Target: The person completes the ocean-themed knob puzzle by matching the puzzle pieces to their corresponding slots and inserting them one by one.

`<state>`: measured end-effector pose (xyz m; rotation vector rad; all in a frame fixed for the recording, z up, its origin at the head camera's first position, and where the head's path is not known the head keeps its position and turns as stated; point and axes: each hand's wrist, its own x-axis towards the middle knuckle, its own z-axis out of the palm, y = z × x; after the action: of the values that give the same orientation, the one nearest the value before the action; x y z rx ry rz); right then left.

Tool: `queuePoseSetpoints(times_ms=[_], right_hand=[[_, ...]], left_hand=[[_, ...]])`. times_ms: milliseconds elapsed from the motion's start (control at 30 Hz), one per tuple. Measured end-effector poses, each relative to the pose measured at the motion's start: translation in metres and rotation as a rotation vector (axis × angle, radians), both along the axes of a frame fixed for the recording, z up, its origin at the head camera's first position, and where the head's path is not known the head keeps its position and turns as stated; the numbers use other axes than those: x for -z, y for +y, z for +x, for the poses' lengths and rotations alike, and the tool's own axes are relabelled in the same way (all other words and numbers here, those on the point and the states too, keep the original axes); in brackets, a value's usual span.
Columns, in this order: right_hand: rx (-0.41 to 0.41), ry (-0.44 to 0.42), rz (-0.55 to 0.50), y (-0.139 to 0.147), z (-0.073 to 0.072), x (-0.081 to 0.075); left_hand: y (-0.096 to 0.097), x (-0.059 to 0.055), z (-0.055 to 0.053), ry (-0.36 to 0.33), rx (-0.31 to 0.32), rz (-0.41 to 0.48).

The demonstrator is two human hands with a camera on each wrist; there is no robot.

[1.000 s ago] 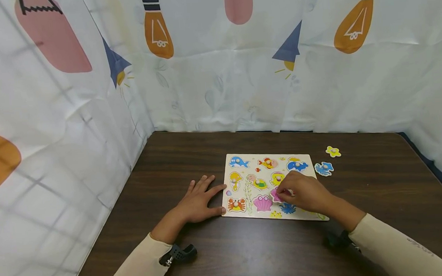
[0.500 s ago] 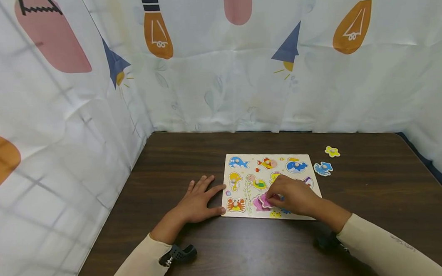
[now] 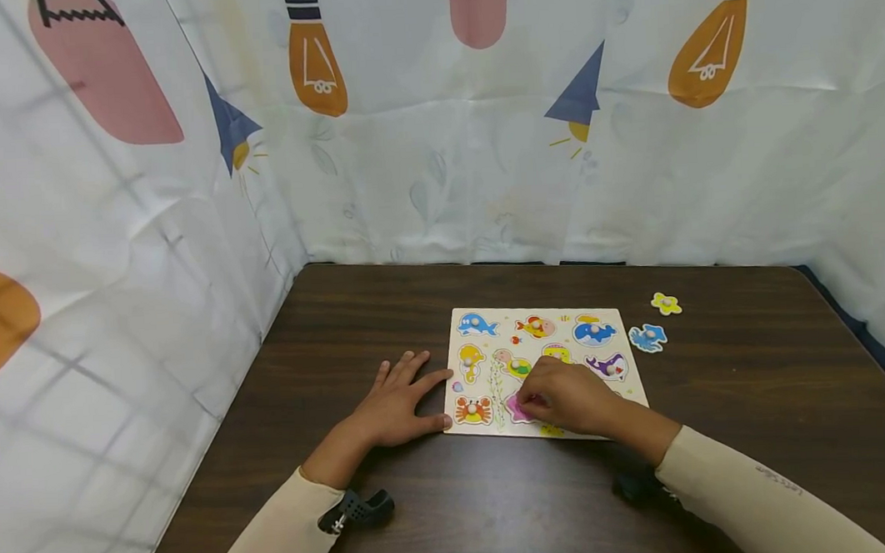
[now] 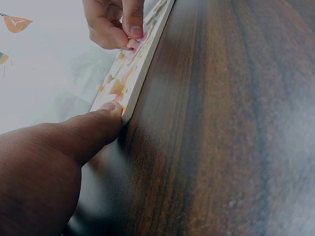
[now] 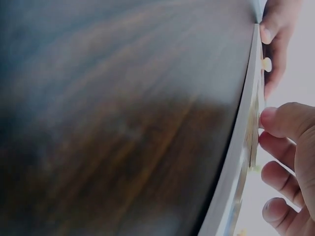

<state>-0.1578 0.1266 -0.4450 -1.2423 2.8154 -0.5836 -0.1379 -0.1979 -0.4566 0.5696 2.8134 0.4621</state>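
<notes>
A wooden peg puzzle board (image 3: 449, 401) with sea animal pieces lies on the table. My right hand (image 3: 572, 397) pinches the small knob of a pink shell piece (image 3: 515, 408) at the board's lower middle; the fingers partly hide it. In the left wrist view the knob (image 4: 133, 44) shows between thumb and finger. My left hand (image 3: 400, 406) lies with spread fingers at the board's left side, its thumb and index finger touching the edge. Near that hand are a crab piece (image 3: 473, 410) and a yellow seahorse piece (image 3: 471, 363). The right hand covers part of the lower board.
Right of the board lie a blue piece (image 3: 648, 338) and a yellow flower-shaped piece (image 3: 666, 303). The brown table (image 3: 455, 510) is bordered by a printed white cloth (image 3: 438, 185) at the back and left.
My right hand has moved left across the board with the pink piece, from beside the shell spot onto it. The purple whale piece is uncovered. My left hand has stayed still.
</notes>
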Motion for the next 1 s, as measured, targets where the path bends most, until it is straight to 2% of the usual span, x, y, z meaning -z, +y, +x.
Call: queuePoseSetpoints(times_ms=[333,500,733,1000], right_hand=[[0.017,-0.011,0.025,-0.002,-0.001,0.001],[0.007,-0.001,0.014,0.006,-0.003,-0.004],[0.158,-0.012,0.038,0.037,-0.01,-0.012],[0.33,0.003,0.066,0.088,-0.022,-0.014]], left_hand=[[-0.001,-0.002,-0.001,0.0,0.001,0.001],[-0.001,-0.002,0.0,-0.003,-0.002,0.0],[0.0,-0.001,0.0,0.0,-0.002,-0.007],[-0.001,-0.001,-0.001,-0.004,0.005,0.0]])
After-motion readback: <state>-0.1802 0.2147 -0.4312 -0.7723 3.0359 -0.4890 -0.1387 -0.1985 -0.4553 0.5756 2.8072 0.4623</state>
